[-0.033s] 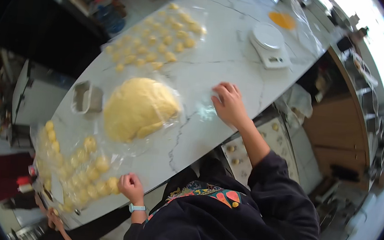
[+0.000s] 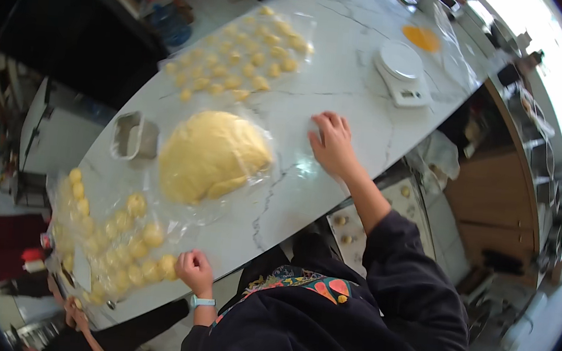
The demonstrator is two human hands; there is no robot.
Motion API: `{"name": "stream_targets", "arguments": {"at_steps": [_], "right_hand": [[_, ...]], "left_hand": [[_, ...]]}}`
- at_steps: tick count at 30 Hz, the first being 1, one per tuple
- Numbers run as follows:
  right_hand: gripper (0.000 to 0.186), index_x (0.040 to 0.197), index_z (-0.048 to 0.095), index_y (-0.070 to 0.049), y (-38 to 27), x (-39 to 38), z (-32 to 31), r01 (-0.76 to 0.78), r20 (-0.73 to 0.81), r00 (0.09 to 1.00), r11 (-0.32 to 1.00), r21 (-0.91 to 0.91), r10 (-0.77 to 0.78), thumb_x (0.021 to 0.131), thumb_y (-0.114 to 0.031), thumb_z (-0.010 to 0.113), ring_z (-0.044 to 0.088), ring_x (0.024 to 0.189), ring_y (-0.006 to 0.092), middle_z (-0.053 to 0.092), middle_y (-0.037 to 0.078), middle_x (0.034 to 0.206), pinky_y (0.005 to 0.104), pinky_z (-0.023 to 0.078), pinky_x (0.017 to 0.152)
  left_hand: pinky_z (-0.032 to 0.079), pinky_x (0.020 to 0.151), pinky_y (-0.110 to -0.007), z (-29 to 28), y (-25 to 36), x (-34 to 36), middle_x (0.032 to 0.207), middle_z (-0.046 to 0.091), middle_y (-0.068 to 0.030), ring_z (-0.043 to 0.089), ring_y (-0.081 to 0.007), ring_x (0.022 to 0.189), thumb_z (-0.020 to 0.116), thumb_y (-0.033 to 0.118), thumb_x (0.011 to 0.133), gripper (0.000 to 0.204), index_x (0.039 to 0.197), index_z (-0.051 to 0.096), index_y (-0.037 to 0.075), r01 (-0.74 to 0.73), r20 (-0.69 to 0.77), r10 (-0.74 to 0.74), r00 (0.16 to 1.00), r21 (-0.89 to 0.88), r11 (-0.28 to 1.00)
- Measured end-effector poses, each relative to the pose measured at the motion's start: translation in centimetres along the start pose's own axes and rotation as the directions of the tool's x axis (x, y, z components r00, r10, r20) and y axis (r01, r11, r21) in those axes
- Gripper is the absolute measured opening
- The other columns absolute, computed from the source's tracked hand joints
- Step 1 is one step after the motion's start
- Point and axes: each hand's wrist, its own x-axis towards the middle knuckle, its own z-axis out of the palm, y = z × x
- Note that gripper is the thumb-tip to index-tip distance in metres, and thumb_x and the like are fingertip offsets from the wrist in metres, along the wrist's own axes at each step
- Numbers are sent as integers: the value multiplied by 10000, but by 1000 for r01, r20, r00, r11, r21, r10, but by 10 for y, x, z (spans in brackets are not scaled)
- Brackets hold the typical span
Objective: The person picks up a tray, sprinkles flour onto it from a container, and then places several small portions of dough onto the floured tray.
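Loosely curled on the table, my right hand [image 2: 334, 147] has its thumb apart from the bent fingers, and nothing shows in its grasp. A large mound of yellow dough [image 2: 211, 159] lies left of it, partly wrapped in clear plastic. My left hand [image 2: 195, 272], with a light blue watch [image 2: 202, 302] on the wrist, is closed in a loose fist at the table's near edge. Close beside that fist is a yellow dough ball [image 2: 167, 267], the nearest of several dough balls [image 2: 138, 250] on plastic. Smaller dough pieces [image 2: 248, 69] cover a plastic sheet at the far side.
A white kitchen scale [image 2: 404, 86] stands on the marble table [image 2: 303, 225] at the far right, near an orange disc [image 2: 421, 38]. Left of the dough is an open container [image 2: 134, 138]. A tray [image 2: 352, 240] sits below the right edge. Another person's hands [image 2: 76, 313] show at lower left.
The whole table scene has shifted slightly rightward in view. My right hand sits slightly farther left relative to the scale. My left hand looks the same.
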Motion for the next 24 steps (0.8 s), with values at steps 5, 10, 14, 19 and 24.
{"name": "stream_targets", "arguments": {"at_steps": [5, 10, 14, 19, 24], "right_hand": [[394, 1212, 521, -53, 0, 101, 95, -177, -236, 966, 932, -317, 103, 841, -187, 528, 408, 1205, 325, 490, 142, 1257, 450, 330, 1003], [379, 1212, 554, -81, -12, 144, 98, -169, -264, 962, 903, -395, 64, 851, -185, 506, 450, 1202, 289, 528, 134, 1269, 441, 362, 971], [262, 1130, 606, -87, 21, 139, 92, -67, -250, 966, 998, 1, 65, 894, -159, 516, 639, 909, 274, 678, 120, 973, 392, 482, 781], [222, 1096, 626, -68, 7, 96, 78, -194, -379, 865, 916, 352, 329, 906, -150, 545, 645, 772, 225, 683, 96, 894, 333, 496, 714], [310, 1152, 598, -79, -15, 67, 68, -127, -187, 972, 987, 97, 144, 864, -192, 597, 616, 939, 254, 645, 100, 1056, 357, 482, 807]], "left_hand": [[318, 556, -424, -8, -3, -9, 594, 448, -86, 449, -302, 576, 590, 92, 823, 301, 580, 418, 53, 41, -23, -41, 999, 9, 999], [314, 559, -415, -15, 1, -11, 587, 442, -82, 447, -303, 571, 614, 105, 806, 314, 570, 412, 61, 60, -25, -61, 998, -50, 997], [335, 575, -421, -17, 3, -5, 609, 475, -71, 484, -294, 589, 624, 164, 803, 268, 595, 471, 89, 16, 45, -13, 999, -58, 998], [435, 682, -403, -62, 32, 50, 738, 600, -93, 604, -289, 765, 622, 297, 827, 211, 830, 600, 86, -127, 557, 78, 827, 49, 991], [436, 724, -377, -117, 79, 132, 861, 617, -67, 612, -252, 826, 654, 319, 817, 346, 1059, 586, 80, -438, 465, 370, 804, 43, 898]]}}
